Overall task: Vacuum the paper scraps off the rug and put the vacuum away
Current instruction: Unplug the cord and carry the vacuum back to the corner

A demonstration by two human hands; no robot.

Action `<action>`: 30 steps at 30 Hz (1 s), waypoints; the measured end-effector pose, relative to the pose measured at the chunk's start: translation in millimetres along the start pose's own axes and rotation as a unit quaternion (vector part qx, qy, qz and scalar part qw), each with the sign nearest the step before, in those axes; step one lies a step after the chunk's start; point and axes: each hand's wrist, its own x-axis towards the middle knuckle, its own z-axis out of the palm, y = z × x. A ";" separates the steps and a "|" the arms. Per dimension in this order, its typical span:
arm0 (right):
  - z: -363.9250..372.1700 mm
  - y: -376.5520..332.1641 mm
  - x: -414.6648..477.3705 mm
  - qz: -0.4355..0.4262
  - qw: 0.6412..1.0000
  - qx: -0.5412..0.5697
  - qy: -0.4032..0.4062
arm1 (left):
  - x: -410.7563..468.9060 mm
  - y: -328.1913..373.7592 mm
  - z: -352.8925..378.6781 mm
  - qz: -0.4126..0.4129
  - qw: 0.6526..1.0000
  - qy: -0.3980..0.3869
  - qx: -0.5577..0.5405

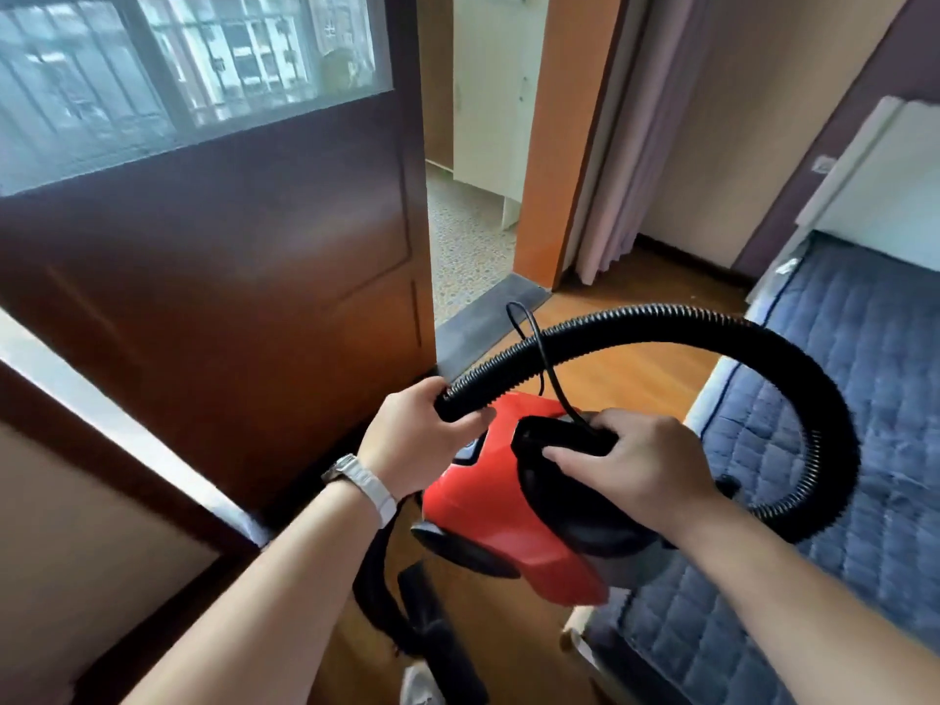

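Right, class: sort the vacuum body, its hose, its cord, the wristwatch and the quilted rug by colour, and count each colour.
Red: 1, the red plastic vacuum body.
Black: 2, the black ribbed hose and the thin black cord.
Blue: 1, the blue quilted rug.
Silver: 1, the silver metal wristwatch.
Total: 5.

Not much worn here, tbh. The left hand [412, 440] and right hand [646, 465] are bare, and so are both forearms all the way to the bottom edge of the shot. The left wrist has a silver watch [363, 483] with a metal link band. Down low there's a whitish shoe [419, 686], too blurry to say more.
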 end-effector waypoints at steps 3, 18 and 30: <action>3.6 -6.4 32.0 0.036 0.999 -0.008 0.018 | 49.8 5.9 -8.2 0.025 0.999 -0.034 0.003; -1.5 86.6 202.1 0.146 0.986 0.030 0.080 | 273.7 78.7 62.5 0.122 0.983 -0.112 0.083; -84.2 201.9 377.6 0.155 0.981 0.020 0.114 | 450.5 205.6 164.1 0.139 0.981 -0.106 0.083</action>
